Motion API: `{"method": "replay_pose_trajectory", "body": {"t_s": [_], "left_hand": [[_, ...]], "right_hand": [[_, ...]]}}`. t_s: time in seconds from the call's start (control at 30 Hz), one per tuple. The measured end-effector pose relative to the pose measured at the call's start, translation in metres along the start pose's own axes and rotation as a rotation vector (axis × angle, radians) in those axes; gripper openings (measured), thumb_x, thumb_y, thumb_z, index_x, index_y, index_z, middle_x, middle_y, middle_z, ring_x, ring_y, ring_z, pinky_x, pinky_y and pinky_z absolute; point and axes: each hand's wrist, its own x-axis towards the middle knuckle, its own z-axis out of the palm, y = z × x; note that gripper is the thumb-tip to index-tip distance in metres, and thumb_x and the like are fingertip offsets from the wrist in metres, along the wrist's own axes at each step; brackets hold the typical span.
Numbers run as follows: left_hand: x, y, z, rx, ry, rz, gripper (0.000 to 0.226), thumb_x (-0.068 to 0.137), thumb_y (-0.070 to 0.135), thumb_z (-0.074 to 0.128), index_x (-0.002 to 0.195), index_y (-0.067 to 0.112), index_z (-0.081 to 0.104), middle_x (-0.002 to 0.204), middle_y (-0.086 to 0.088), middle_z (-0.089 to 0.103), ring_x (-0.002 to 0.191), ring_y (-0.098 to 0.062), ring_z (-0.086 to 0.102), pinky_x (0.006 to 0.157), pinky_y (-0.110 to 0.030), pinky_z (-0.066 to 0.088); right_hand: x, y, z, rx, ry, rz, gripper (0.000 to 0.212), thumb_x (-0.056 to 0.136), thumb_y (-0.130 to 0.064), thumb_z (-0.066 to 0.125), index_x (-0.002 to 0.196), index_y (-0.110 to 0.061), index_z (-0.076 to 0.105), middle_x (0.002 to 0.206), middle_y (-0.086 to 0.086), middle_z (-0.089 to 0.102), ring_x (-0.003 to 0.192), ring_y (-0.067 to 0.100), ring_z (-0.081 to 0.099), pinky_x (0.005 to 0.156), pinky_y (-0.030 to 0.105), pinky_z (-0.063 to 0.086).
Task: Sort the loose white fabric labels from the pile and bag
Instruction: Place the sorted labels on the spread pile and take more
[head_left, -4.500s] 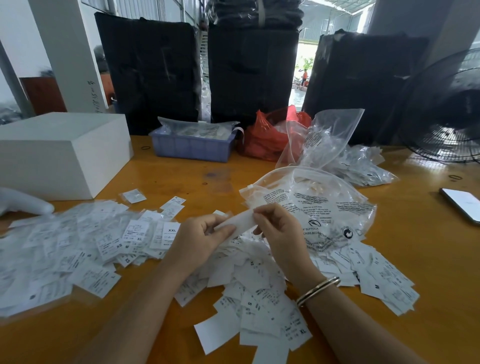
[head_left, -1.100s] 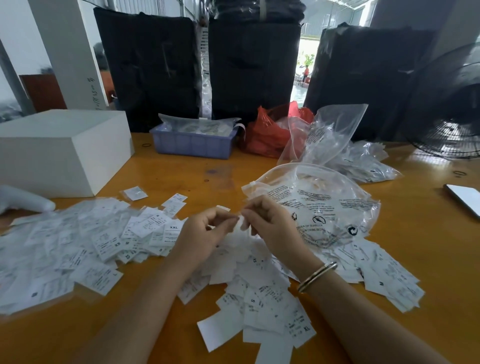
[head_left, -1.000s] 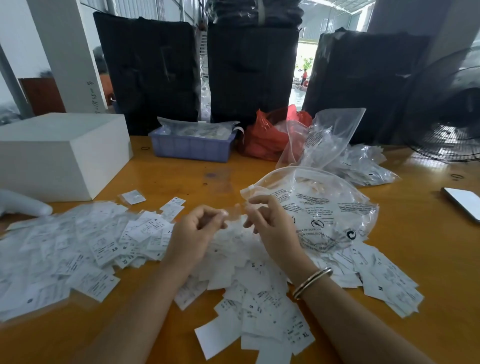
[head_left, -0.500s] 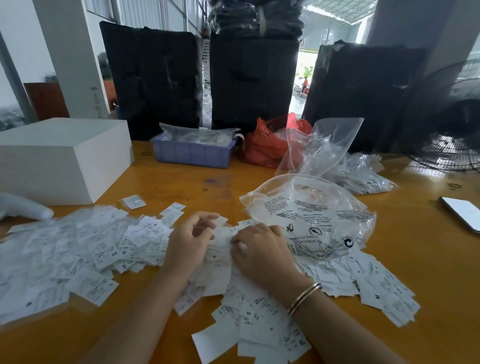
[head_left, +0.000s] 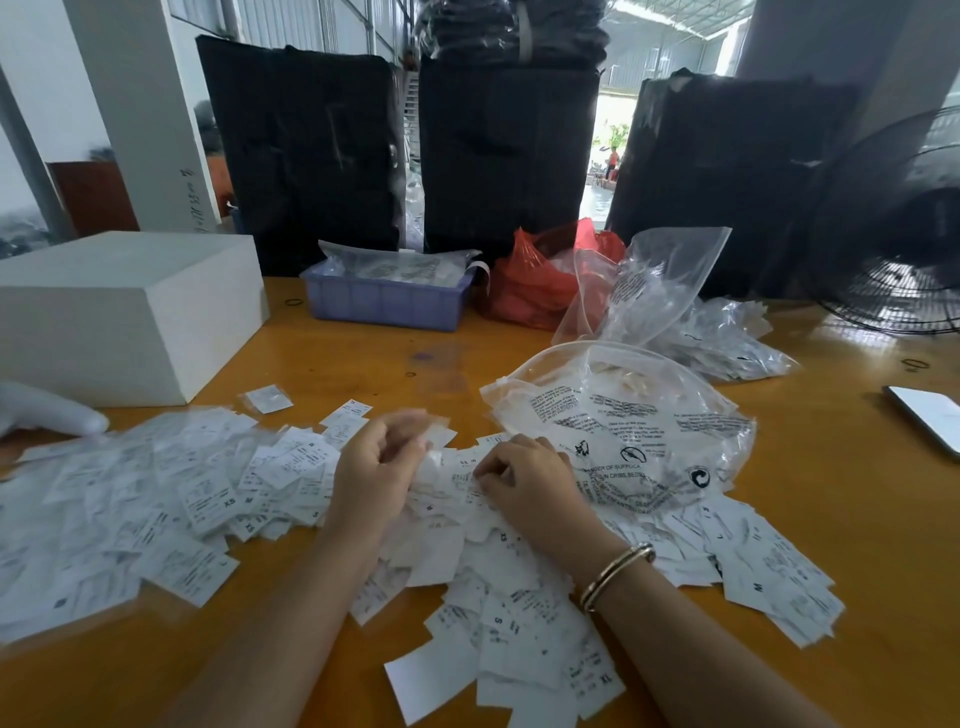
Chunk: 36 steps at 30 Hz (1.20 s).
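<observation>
The labels (head_left: 457, 525) lie in a loose pile on the desk (head_left: 857, 493), thin, light and limp. The left hand (head_left: 376, 467) looks blurred, its grip unclear; the right hand (head_left: 524, 483) presses curled fingers on them. One label is best pinched at an edge.

- Both hands are down in a pile of white labels (head_left: 467, 545) on the wooden table (head_left: 857, 493).
- The left hand (head_left: 376, 467) is blurred, fingers curled over the labels.
- The right hand (head_left: 524, 480) rests curled on the pile, just beside a clear plastic bag (head_left: 623, 415).
- A white box (head_left: 119, 306) stands far left, with a blue tray (head_left: 384, 301) behind.
</observation>
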Motion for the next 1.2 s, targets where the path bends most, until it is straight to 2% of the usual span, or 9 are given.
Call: {"method": "replay_pose_trajectory", "body": {"t_s": [0.17, 0.33, 0.47, 0.53, 0.73, 0.83, 0.97, 1.07, 1.2], "left_hand": [[-0.001, 0.001, -0.001, 0.037, 0.001, 0.017, 0.008, 0.089, 0.029, 0.063, 0.093, 0.036, 0.065, 0.083, 0.019, 0.069, 0.075, -0.003, 0.064, 0.056, -0.013, 0.047], [-0.003, 0.003, -0.002, -0.03, -0.015, 0.007, 0.02, 0.092, 0.027, 0.059, 0.084, 0.043, 0.068, 0.086, 0.025, 0.07, 0.072, -0.004, 0.063, 0.06, -0.021, 0.05], [-0.004, 0.003, -0.001, 0.009, -0.027, 0.007, 0.021, 0.092, 0.027, 0.059, 0.083, 0.045, 0.066, 0.076, 0.026, 0.067, 0.068, 0.003, 0.059, 0.054, -0.013, 0.047], [-0.005, 0.004, -0.001, 0.025, -0.042, 0.005, 0.02, 0.092, 0.028, 0.059, 0.083, 0.045, 0.066, 0.07, 0.028, 0.065, 0.068, 0.005, 0.059, 0.052, -0.01, 0.045], [-0.007, 0.005, 0.001, 0.036, -0.104, 0.016, 0.015, 0.093, 0.027, 0.058, 0.089, 0.037, 0.068, 0.08, 0.024, 0.067, 0.074, -0.014, 0.06, 0.06, -0.017, 0.046], [-0.007, 0.008, -0.001, -0.07, -0.143, -0.006, 0.015, 0.091, 0.029, 0.059, 0.087, 0.034, 0.072, 0.073, 0.023, 0.066, 0.074, -0.001, 0.057, 0.065, -0.018, 0.045], [-0.008, 0.013, -0.002, -0.14, -0.361, -0.026, 0.016, 0.077, 0.043, 0.059, 0.083, 0.044, 0.074, 0.126, 0.018, 0.059, 0.117, 0.002, 0.05, 0.101, -0.036, 0.036], [-0.007, 0.013, -0.001, -0.242, -0.42, -0.008, 0.025, 0.077, 0.035, 0.055, 0.075, 0.021, 0.076, 0.125, 0.02, 0.061, 0.118, 0.002, 0.053, 0.105, -0.037, 0.032], [-0.007, 0.009, 0.001, -0.163, -0.478, -0.013, 0.025, 0.081, 0.035, 0.057, 0.079, 0.022, 0.078, 0.128, 0.027, 0.055, 0.121, 0.006, 0.046, 0.101, -0.029, 0.029]], "right_hand": [[0.002, 0.007, -0.022, 0.113, -0.107, 0.011, 0.038, 0.09, -0.008, 0.046, 0.124, -0.022, 0.058, 0.125, -0.004, 0.055, 0.118, 0.012, 0.043, 0.091, 0.021, 0.033], [-0.007, 0.021, -0.039, -0.209, -0.416, -0.06, 0.05, 0.088, -0.033, 0.057, 0.135, -0.021, 0.048, 0.135, -0.003, 0.044, 0.123, 0.015, 0.039, 0.104, 0.032, 0.033], [-0.009, 0.025, -0.035, -0.078, -0.23, -0.074, 0.009, 0.086, -0.029, 0.064, 0.089, -0.031, 0.055, 0.098, -0.017, 0.05, 0.087, 0.002, 0.049, 0.067, 0.01, 0.036], [-0.007, 0.028, -0.034, 0.043, -0.117, -0.026, 0.016, 0.086, -0.026, 0.064, 0.076, -0.032, 0.054, 0.088, -0.017, 0.055, 0.08, 0.0, 0.052, 0.06, 0.01, 0.038], [-0.008, 0.02, -0.019, 0.194, 0.056, 0.004, 0.019, 0.09, -0.033, 0.06, 0.073, -0.026, 0.059, 0.076, -0.011, 0.06, 0.068, 0.001, 0.053, 0.056, 0.009, 0.04], [-0.003, 0.016, -0.01, 0.108, 0.042, 0.011, 0.025, 0.093, -0.036, 0.054, 0.075, -0.019, 0.061, 0.079, -0.006, 0.058, 0.07, 0.007, 0.051, 0.062, 0.018, 0.039], [0.0, 0.013, -0.003, 0.069, 0.1, 0.017, 0.036, 0.094, -0.029, 0.051, 0.059, -0.025, 0.042, 0.072, -0.008, 0.048, 0.067, 0.005, 0.041, 0.06, 0.022, 0.032], [0.0, 0.015, -0.001, 0.092, 0.151, 0.056, 0.041, 0.092, -0.022, 0.052, 0.054, -0.02, 0.037, 0.07, -0.004, 0.045, 0.063, 0.008, 0.039, 0.055, 0.018, 0.027], [-0.003, 0.012, -0.001, 0.081, 0.14, -0.017, 0.039, 0.09, -0.022, 0.054, 0.053, -0.028, 0.04, 0.076, -0.008, 0.049, 0.076, 0.012, 0.044, 0.063, 0.022, 0.028]]}}
